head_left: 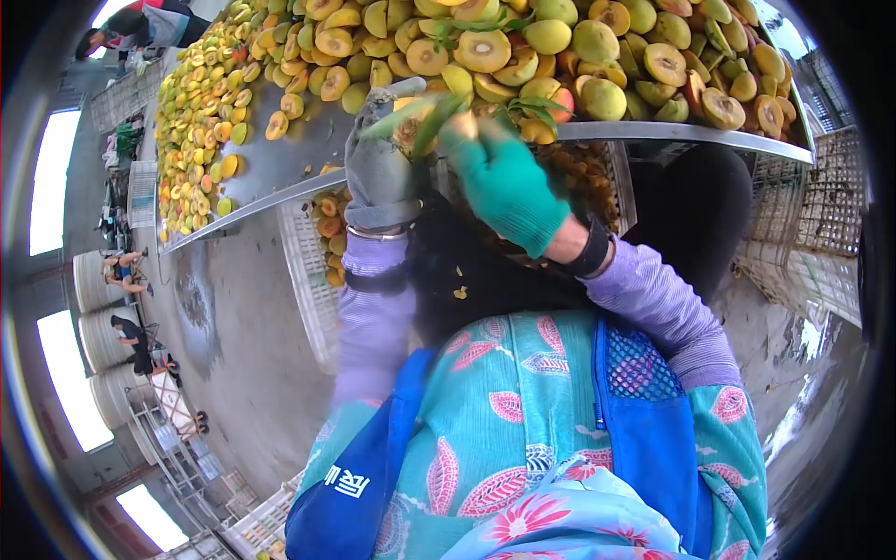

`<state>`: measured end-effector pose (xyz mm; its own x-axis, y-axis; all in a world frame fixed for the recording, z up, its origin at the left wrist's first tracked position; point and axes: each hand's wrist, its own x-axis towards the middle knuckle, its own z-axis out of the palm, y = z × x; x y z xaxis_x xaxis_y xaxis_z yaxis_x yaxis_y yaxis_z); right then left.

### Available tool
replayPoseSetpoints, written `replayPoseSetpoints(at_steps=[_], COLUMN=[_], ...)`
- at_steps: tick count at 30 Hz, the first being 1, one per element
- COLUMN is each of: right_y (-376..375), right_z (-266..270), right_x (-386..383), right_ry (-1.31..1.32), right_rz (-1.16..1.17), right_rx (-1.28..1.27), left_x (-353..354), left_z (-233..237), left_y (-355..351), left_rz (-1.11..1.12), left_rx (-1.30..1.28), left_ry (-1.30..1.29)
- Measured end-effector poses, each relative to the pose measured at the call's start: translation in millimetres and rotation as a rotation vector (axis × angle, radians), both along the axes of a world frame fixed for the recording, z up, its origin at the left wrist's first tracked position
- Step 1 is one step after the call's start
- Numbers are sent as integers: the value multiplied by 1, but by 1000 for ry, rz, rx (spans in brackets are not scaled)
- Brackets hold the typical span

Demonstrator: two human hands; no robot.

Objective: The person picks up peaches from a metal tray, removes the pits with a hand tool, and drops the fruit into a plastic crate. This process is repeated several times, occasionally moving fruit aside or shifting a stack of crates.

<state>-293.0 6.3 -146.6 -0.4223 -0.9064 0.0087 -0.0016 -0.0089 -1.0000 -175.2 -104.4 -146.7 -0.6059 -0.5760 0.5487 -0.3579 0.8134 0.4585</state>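
Halved yellow-green fruit (595, 43), many with the pit or its hollow showing, lie heaped on a metal table (299, 140). At the table's front edge my left hand (378, 163), in a grey glove, is closed around a fruit half (407, 133) with green leaves beside it. My right hand (504, 182), in a green glove, meets it from the right, fingers bent together at the leaves (435, 121). Motion blurs its fingertips, and what they grip cannot be made out.
Crates holding fruit pieces stand below the table edge, one with a white rim (303, 271). Stacked crates (807, 205) rise at the right. Large white tanks (107, 341) and several people are at the far left. Dark-clad legs (691, 215) extend under the table.
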Motion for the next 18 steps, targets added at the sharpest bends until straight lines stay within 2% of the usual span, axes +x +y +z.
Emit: replayPoseSetpoints(at_steps=[2,4,6,7,9,11,13,15,18], right_y=[8,14,25,26,30,26,18,13,11], right_z=[9,4,16,18,17,15,6,0,-4], right_x=[-2,-21,-27,-22,-12,-5,-1,3,6], right_ry=[-213,-784,-931,-735,-362,-5,240,314,300], right_rz=[-147,264,350,299,204,193,185,175,183], right_rx=[-131,246,552,429,195,87,108,121,140], left_x=[0,2,6,5,5,-4,-11,-15,-17], left_z=[2,-3,-10,-9,-6,5,6,6,-1], left_y=[6,5,1,2,12,27,33,37,33], left_rz=[88,158,183,195,261,166,98,63,41], left_rx=[235,398,547,642,322,269,203,631,804], left_ry=[79,189,301,362,131,153,170,423,631])
